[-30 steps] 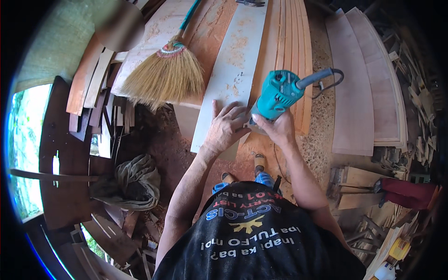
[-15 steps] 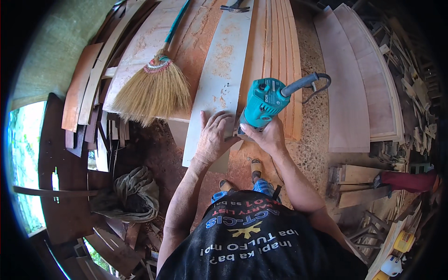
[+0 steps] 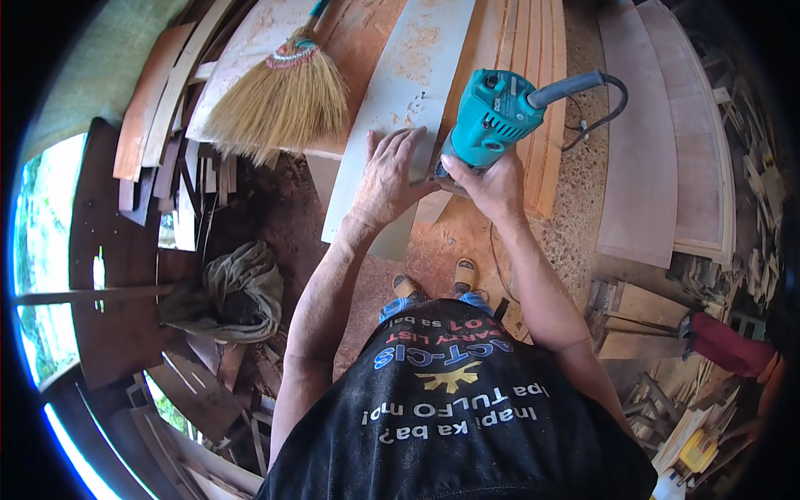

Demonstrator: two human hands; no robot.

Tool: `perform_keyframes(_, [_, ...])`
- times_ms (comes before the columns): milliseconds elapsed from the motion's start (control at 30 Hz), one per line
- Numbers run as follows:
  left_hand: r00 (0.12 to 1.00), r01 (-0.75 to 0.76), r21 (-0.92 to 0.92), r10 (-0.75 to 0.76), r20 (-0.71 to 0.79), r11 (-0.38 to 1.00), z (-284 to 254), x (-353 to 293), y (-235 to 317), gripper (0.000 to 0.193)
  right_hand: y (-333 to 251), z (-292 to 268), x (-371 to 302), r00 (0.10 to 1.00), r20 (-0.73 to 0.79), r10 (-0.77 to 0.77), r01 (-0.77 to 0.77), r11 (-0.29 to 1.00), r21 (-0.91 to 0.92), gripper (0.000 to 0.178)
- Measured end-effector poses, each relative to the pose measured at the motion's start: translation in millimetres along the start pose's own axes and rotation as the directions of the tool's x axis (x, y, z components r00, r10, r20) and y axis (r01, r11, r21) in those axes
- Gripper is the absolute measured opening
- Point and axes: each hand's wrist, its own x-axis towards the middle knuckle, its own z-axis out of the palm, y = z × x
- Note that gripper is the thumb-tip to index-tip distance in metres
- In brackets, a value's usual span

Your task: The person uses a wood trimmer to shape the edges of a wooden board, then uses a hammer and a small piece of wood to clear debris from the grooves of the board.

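A teal trim router with a grey cord guard stands tilted at the right edge of a long pale board. My right hand is wrapped round its lower body, thumb across the front. The router's bit is hidden. My left hand lies on the near part of the board, fingers spread. Its thumb reaches toward the router's base; whether they touch I cannot tell. Some wood shavings and a small dark nail or screw show on the board beyond my fingers.
A straw broom lies left of the board. Grooved wooden planks lie to the right, with curved panels farther right. A crumpled grey cloth is at lower left. The router's cord loops rightward; scrap wood lines both sides.
The view has shifted, so the bench things sit higher in the picture and the hammer at the far end has left it. My hands keep about the same places on router and board.
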Motion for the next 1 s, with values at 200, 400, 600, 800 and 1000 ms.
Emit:
perform_keyframes(200, [0.999,0.03,0.032,-0.03,0.018,0.999,-0.1,8.9,-0.6,0.088,0.6,-0.8,9.3,1.0,0.003,-0.002,0.002,1.0,0.014,0.068])
perform_keyframes(400, [0.999,0.038,0.034,-0.039,0.02,0.999,-0.3,15.7,-0.3,0.087,5.7,-1.7,18.4,1.0,-0.002,-0.016,0.016,1.0,0.017,0.07])
perform_keyframes(600, [0.998,0.065,0.034,-0.066,0.025,0.997,1.1,23.7,-2.7,0.088,6.1,-3.5,28.5,1.0,0.0,-0.031,0.031,1.0,0.004,0.071])
perform_keyframes(800, [0.997,0.073,0.066,-0.074,0.011,0.995,1.2,32.0,-1.5,0.091,6.9,-5.1,37.2,0.999,0.008,-0.048,0.048,0.999,0.013,0.069])
perform_keyframes(1000, [0.999,0.037,0.1,-0.035,-0.019,0.994,3.8,39.1,-2.3,0.09,14.0,-5.4,44.6,0.999,0.003,-0.044,0.043,0.999,0.018,0.067])
